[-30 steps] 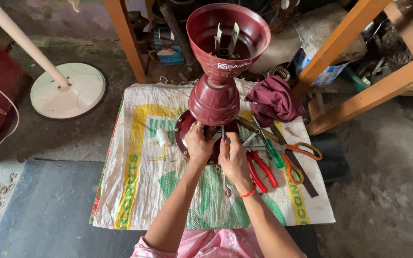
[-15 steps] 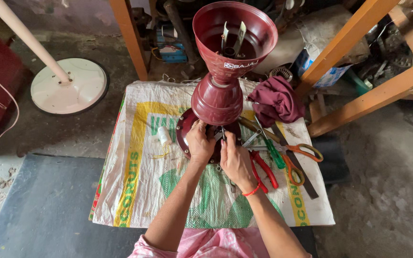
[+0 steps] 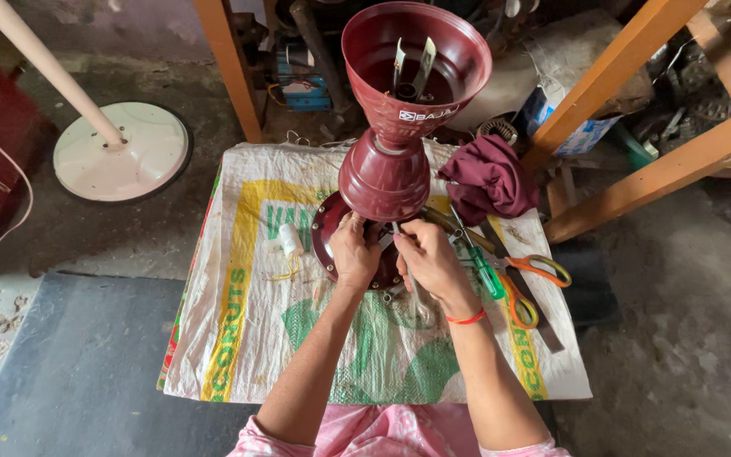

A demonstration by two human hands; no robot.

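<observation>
A maroon ceiling-fan motor body [image 3: 385,173] with an upturned cup-shaped canopy [image 3: 416,68] stands upright on a woven sack [image 3: 239,338] spread on the floor. My left hand [image 3: 354,251] grips the round maroon base plate [image 3: 323,245] at its front rim. My right hand [image 3: 427,256] is closed just right of it, pinching something small near the base; I cannot make out what. An orange band is on that wrist.
A green-handled screwdriver [image 3: 486,272], orange-handled scissors [image 3: 535,269] and red pliers lie right of my hands. A maroon cloth [image 3: 488,178], a thread spool [image 3: 291,240], a white pedestal base [image 3: 120,151] and orange wooden legs [image 3: 619,85] surround the sack.
Both hands stay at the fan base with only small finger shifts. The camera view has drifted slightly.
</observation>
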